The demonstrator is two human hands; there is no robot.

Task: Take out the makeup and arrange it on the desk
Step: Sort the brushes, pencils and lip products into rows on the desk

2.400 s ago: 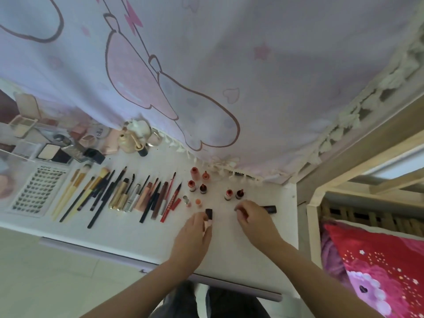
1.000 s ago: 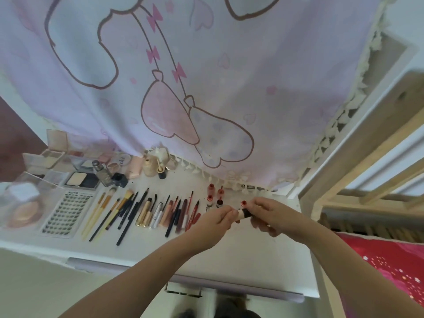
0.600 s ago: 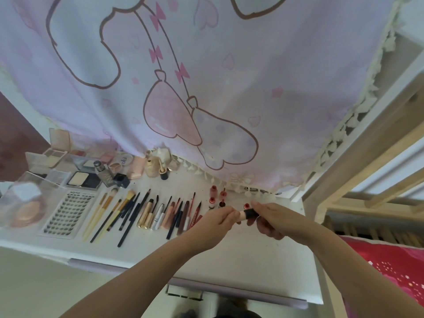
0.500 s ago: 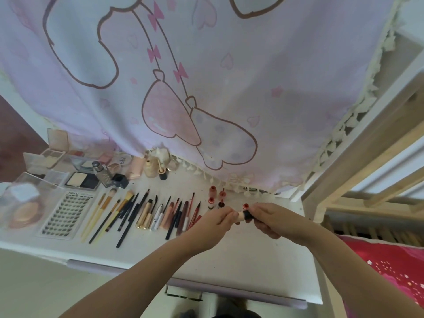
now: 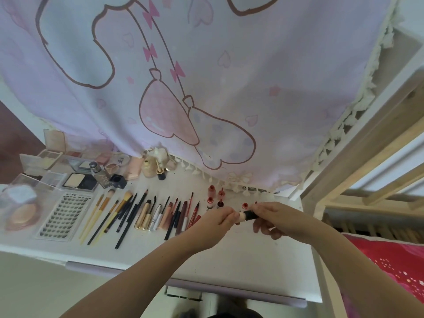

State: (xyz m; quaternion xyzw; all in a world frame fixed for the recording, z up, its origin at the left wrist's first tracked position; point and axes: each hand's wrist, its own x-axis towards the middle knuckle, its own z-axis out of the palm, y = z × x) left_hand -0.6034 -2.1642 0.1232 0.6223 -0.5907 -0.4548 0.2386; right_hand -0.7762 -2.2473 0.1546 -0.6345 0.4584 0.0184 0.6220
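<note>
Both hands meet just right of the frame's centre, above the white desk (image 5: 241, 267), sharing one small lipstick tube (image 5: 247, 215). Pinching its pale cream end between curled fingertips and thumb is the left hand (image 5: 214, 222); the right hand (image 5: 278, 218) pinches the black end with thumb and forefinger, its other fingers hanging loosely curled below. Whether the cap is seated or partly drawn off cannot be told. The tube lies roughly level, pale end toward the left of the frame, black end toward the right, held clear of the desktop.

Directly behind the hands, a few small red-capped bottles (image 5: 211, 196) stand upright in a loose cluster near the fringe of the curtain (image 5: 206, 76), which is lilac with a brown-outlined cartoon print and fills the upper frame. Left of the bottles, pencils and liner pens (image 5: 181, 214) lie side by side in a slanted row, and further left lie yellow-handled and black brushes (image 5: 110, 214). At the left of the frame sit a tray of false lashes (image 5: 65, 214), a clear-lidded powder box (image 5: 20, 207), and open palettes and compacts (image 5: 73, 171) along the curtain's hem. Red patterned bedding (image 5: 390, 260) shows at lower right, beside a pale wooden frame (image 5: 367, 143).
</note>
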